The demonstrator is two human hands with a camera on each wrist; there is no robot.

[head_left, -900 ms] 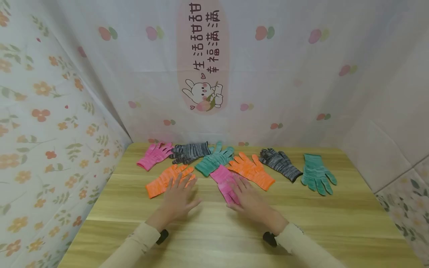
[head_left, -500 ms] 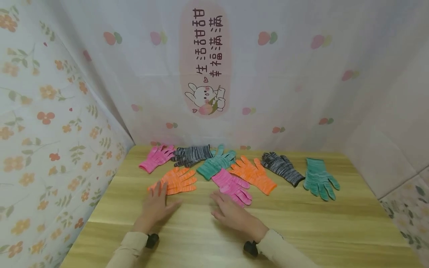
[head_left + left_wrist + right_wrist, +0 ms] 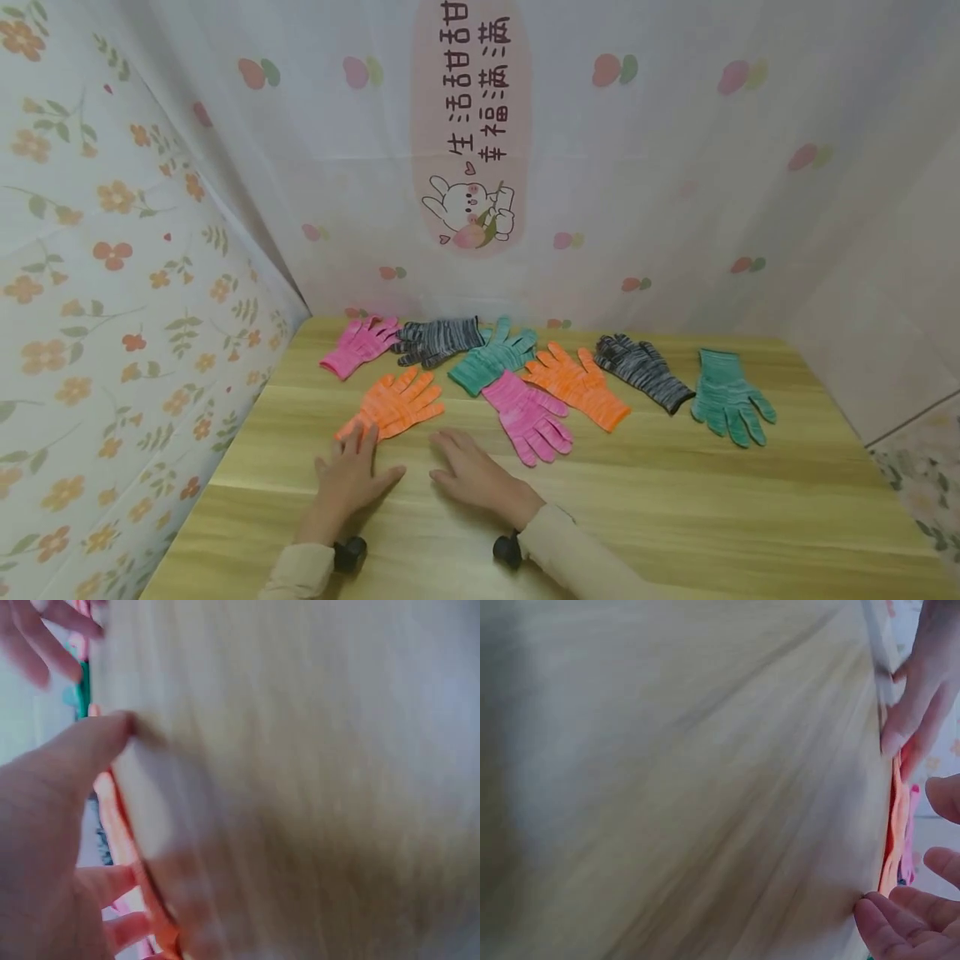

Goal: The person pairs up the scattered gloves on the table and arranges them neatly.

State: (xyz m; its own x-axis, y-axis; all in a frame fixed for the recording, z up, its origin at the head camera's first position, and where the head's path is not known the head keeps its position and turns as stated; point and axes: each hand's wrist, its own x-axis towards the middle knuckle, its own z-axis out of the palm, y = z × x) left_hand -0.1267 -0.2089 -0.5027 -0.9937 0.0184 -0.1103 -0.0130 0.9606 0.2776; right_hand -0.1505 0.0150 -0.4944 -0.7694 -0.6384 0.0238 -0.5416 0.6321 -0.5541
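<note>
In the head view my left hand (image 3: 348,479) has its fingertips at the cuff of the left orange glove (image 3: 401,404), with the thumb spread out to the right. The left wrist view shows the orange glove (image 3: 124,825) edge-on beside those fingers. My right hand (image 3: 476,475) is low over the table between that glove's fingertips and a pink glove (image 3: 528,417), holding nothing. Its fingers (image 3: 907,922) are loosely bent in the right wrist view. The pink glove lies flat with its fingers spread towards me, its cuff end meeting a green glove (image 3: 491,362).
Behind lie another pink glove (image 3: 360,346) and a dark grey glove (image 3: 438,340). To the right are a second orange glove (image 3: 577,387), a second grey one (image 3: 645,372) and a green glove (image 3: 731,398). A printed curtain (image 3: 637,208) hangs at the table's (image 3: 675,517) back edge.
My left hand has moved left, from the orange glove's fingers to its cuff. The right hand has left the pink glove and shifted left, uncovering that glove's fingers.
</note>
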